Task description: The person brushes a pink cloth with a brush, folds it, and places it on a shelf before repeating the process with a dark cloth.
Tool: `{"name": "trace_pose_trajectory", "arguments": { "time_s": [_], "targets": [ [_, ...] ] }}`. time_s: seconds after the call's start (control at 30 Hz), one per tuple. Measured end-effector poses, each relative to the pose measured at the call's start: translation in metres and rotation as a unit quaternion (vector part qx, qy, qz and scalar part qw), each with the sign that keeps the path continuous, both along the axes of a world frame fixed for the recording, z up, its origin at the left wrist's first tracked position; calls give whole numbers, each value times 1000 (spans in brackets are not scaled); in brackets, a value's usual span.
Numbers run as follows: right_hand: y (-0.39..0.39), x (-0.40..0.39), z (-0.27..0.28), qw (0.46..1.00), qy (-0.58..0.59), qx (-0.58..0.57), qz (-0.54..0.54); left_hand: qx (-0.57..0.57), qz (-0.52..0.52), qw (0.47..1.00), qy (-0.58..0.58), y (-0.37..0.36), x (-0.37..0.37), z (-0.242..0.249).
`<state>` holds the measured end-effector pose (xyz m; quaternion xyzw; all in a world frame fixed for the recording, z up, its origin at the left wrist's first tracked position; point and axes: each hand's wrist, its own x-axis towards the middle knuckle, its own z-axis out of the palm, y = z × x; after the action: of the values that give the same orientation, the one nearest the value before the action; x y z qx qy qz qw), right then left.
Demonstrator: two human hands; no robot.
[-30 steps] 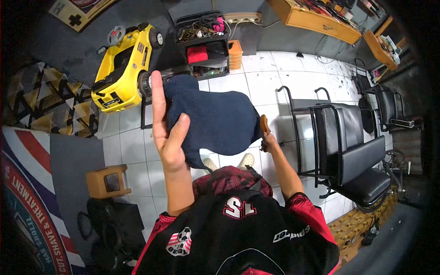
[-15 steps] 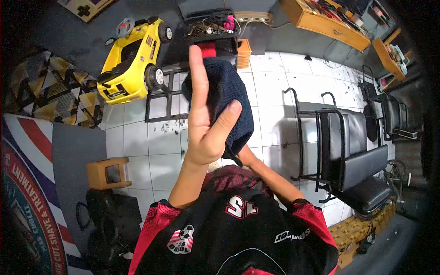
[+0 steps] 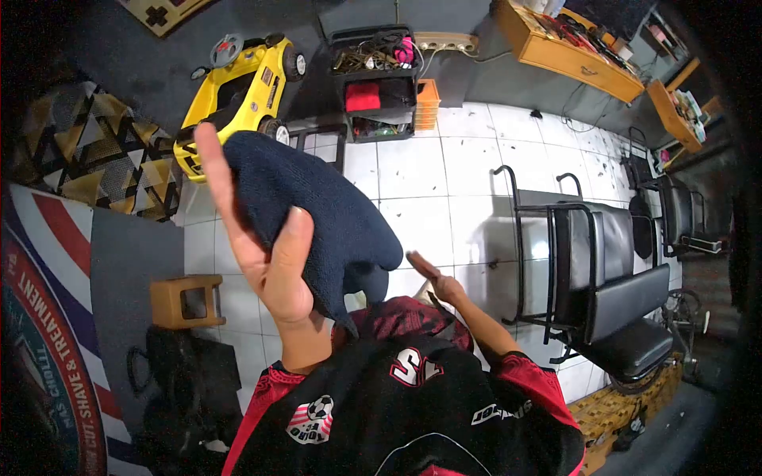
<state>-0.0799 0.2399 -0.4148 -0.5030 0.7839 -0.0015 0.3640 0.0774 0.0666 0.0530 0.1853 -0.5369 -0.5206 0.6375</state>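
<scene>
Bright overhead light glares off the white floor (image 3: 444, 190); fisheye distortion bends the edges, corners fall into black vignette.

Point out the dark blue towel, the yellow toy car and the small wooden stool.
dark blue towel (image 3: 317, 214), head view, middle of the cloth draped over the left hand.
yellow toy car (image 3: 234, 91), head view, its body.
small wooden stool (image 3: 163, 301), head view, left edge of its frame.

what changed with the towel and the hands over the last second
The left hand swung the dark blue towel up, then back left and lower, keeping hold of it. The right hand held a brown object a second ago; now it looks open and apart from the towel. The yellow toy car and black chair stayed put.
</scene>
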Motion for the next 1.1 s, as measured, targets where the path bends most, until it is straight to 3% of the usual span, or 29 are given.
{"name": "trace_pose_trajectory", "arguments": {
  "time_s": [0.07, 0.13, 0.2, 0.3, 0.33, 0.4, 0.43, 0.47, 0.53, 0.57, 0.67, 0.87, 0.9, 1.0, 1.03, 1.1],
  "targets": [
    [-20, -9, 3, 971, -71, -217, -71, 14, -22, 1000, -9, 3, -1, -5],
    [-50, -6, 93, 898, -300, -245, -209, 12, -34, 999, -22, 6, -5, -12],
    [-72, -4, 182, 762, -531, -203, -311, 19, -43, 998, -37, 8, -8, -16],
    [-77, 2, 231, 662, -687, -194, -229, 16, -72, 996, -53, 8, -12, -19],
    [-79, 5, 236, 714, -637, -230, -178, 17, -84, 995, -55, 7, -14, -21],
    [-83, 13, 211, 766, -580, -257, -108, 5, -89, 994, -69, 4, -11, -24],
    [-81, 17, 199, 813, -518, -236, -124, -43, -1, 997, -65, 4, -15, -22],
    [-77, 17, 163, 854, -446, -253, -83, -55, 15, 998, -36, 4, -13, -15],
    [-61, 17, 111, 934, -300, -169, -91, -64, 43, 997, 1, 2, -7, -5],
    [-46, 16, 76, 947, -270, -133, -112, -61, 55, 997, 9, 1, -3, -2],
    [-5, 6, 23, 951, -252, -94, -150, -18, 58, 998, -13, -5, 7, -4],
    [18, -3, -10, 941, -217, -35, -258, 40, -18, 998, 44, -5, 4, -31],
    [15, -3, 8, 934, -217, -21, -284, 31, -8, 999, 29, -5, 4, -30],
    [10, -4, -10, 958, -47, -222, -172, 9, 3, 1000, -9, -2, -1, -29],
    [-4, 5, 34, 948, -13, -251, -195, 9, -7, 1000, -16, 0, -4, -30],
    [-28, 15, 122, 907, -189, -267, -265, -12, -21, 998, -56, 0, -4, -34]
  ]
}}
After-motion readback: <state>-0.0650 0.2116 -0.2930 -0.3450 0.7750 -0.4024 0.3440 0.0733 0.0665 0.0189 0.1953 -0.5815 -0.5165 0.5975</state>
